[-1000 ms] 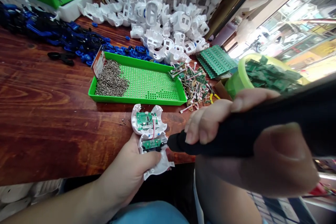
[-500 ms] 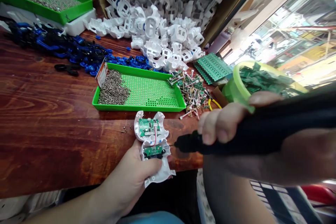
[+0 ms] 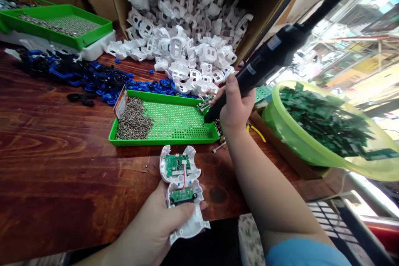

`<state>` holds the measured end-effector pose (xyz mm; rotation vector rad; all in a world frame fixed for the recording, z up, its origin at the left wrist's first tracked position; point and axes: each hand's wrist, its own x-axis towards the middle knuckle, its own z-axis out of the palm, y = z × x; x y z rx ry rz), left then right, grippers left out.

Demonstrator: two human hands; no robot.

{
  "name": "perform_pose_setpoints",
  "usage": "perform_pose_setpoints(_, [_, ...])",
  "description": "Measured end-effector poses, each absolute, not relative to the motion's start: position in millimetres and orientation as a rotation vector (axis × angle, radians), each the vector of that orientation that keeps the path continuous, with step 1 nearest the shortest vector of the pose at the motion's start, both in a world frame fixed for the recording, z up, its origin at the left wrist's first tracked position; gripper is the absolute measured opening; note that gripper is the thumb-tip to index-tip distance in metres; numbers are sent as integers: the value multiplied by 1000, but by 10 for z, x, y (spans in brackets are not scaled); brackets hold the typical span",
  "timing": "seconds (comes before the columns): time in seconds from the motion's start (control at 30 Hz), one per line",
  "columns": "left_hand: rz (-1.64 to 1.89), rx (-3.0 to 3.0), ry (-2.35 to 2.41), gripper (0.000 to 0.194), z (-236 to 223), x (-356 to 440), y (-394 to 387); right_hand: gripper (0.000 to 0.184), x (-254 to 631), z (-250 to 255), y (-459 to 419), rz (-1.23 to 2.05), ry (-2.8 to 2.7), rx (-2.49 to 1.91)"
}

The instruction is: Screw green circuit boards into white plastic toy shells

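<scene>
The left hand grasps a white plastic casing near the front edge of the counter, its thumb pressed across the lower of 2 open halves and fingertips showing at the far side. The upper half holds a green circuit board, the lower half a smaller board, and a thin red-and-white wire runs between the 2. Whether the upper half touches the counter, I cannot tell.

The right hand is wrapped around a black electric screwdriver, slanted with its nose down at the right end of a green tray. Whether the tip touches the tray is too small to tell. A heap of screws fills the tray's left end, beside an upright card. A few loose screws lie on the counter, left of the casing.

Behind the tray are blue and black parts and a pile of white shells spilling from a cardboard box. To the right, yellow-handled pliers lie near a yellow-green basin of green boards.
</scene>
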<state>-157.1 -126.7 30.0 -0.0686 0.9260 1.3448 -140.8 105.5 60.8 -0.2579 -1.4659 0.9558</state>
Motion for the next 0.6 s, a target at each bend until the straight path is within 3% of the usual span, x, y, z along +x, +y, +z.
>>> perform_pose_setpoints(0.23, [1340, -128, 929, 50, 356, -1579, -1239, 23, -1426, 580, 1064, 967, -1455, -316])
perform_pose_setpoints(0.6, [1361, -47, 880, 45, 249, -1559, -1269, 19, -1366, 673, 1013, 956, -1372, -307])
